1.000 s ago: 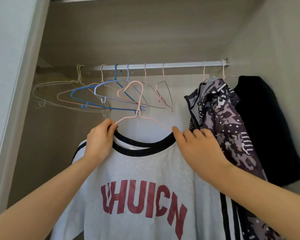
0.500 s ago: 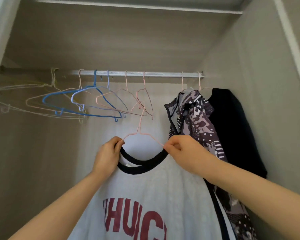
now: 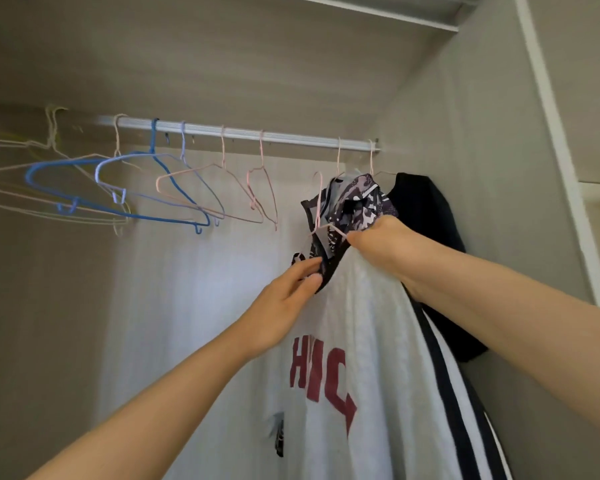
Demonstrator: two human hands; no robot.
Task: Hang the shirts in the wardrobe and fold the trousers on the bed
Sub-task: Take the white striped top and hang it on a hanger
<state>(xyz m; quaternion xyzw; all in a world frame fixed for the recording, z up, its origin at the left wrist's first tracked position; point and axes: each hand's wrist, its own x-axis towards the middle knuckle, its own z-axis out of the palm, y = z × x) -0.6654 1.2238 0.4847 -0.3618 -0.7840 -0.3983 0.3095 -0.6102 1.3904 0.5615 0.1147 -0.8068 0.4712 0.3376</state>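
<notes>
Greyish wardrobe interior, with a metal rail [image 3: 291, 137] running across up near the top. Far left on it there's a bunch of empty wire hangers: some pale hangers [image 3: 51, 133], a blue hanger [image 3: 152, 140], a lilac hanger [image 3: 183, 143], then a couple of pink empties [image 3: 261, 150]. Moving right, the person's left hand [image 3: 284, 303] is reaching up, thumb and fingertips pinching the dark collar [image 3: 328, 275] of a white T-shirt [image 3: 361, 341] with red lettering. That shirt's on a pink hanger [image 3: 317, 209] whose hook sits just under the rail, not on it. The right hand [image 3: 385, 247] is curled tight around the T-shirt's shoulder, right where the hanger wire runs in. Behind it a patterned shirt [image 3: 361, 199] and a black top [image 3: 426, 216] hang at the rail's right end, by the side wall [image 3: 482, 168].
</notes>
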